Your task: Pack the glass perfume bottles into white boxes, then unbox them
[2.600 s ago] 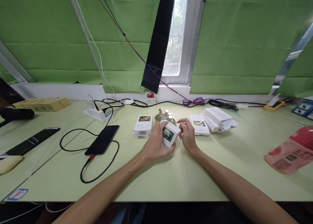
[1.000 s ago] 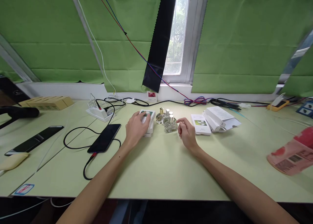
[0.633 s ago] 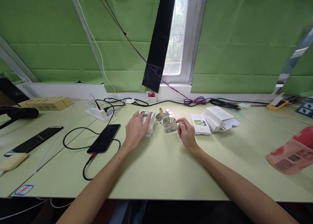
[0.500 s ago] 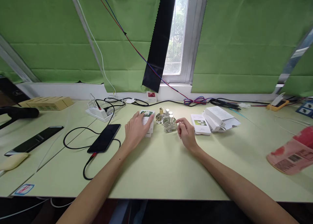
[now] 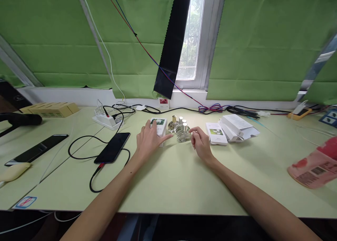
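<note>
My left hand (image 5: 147, 139) has loosened: thumb now spread, fingers resting atop the box (image 5: 161, 128), judged placed, left of the bottles (image 5: 183, 137) on the bench (image 5: 168, 184). Right hand (image 5: 200, 143) half-curled; grip undeterminable.

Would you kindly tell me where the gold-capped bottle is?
In the head view, the gold-capped bottle sits near centre, between the white box under the left hand and the silver-capped bottles to the right.

Left hand (image 5: 148, 139) on box (image 5: 161, 128); right hand (image 5: 200, 143) beside bottles (image 5: 183, 136).
</note>
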A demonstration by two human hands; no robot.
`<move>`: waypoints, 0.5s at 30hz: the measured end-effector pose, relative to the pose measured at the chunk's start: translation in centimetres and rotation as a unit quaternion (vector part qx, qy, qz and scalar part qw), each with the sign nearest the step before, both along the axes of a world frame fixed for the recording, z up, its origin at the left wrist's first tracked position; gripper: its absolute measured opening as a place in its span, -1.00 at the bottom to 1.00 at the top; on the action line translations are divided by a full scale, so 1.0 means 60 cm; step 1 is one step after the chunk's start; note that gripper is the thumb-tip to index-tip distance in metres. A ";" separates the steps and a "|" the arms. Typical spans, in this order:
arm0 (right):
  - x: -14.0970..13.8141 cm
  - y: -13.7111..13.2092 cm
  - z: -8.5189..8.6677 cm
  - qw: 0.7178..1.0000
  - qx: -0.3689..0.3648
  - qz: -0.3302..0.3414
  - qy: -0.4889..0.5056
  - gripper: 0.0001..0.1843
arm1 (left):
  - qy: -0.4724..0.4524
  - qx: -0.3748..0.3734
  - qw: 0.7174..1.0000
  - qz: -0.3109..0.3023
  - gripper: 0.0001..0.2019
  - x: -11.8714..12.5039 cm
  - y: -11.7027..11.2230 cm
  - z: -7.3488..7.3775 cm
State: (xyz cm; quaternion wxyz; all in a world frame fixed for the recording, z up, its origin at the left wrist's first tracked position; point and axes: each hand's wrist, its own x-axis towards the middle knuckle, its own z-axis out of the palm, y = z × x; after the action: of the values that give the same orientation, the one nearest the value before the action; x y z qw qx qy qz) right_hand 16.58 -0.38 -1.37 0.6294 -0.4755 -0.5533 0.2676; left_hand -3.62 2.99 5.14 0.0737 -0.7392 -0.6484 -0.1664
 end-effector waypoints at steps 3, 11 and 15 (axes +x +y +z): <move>0.000 0.000 0.000 1.000 -0.001 0.001 0.000 -0.75 | -0.004 0.002 1.000 0.003 -0.15 0.001 0.002 -0.002; -0.001 -0.001 0.003 1.000 -0.004 0.001 -0.004 -0.75 | -0.019 0.031 0.999 -0.003 -0.21 0.000 0.010 -0.016; 0.000 -0.001 0.003 1.000 -0.001 0.000 -0.009 -0.75 | -0.025 0.116 0.992 -0.054 -0.31 -0.004 0.020 -0.032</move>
State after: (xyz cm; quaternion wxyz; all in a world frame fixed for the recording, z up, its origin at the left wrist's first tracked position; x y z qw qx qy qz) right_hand 16.61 -0.44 -1.16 0.6242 -0.4785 -0.5586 0.2635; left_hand -3.86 4.22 3.24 0.1335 -0.7551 -0.5859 -0.2622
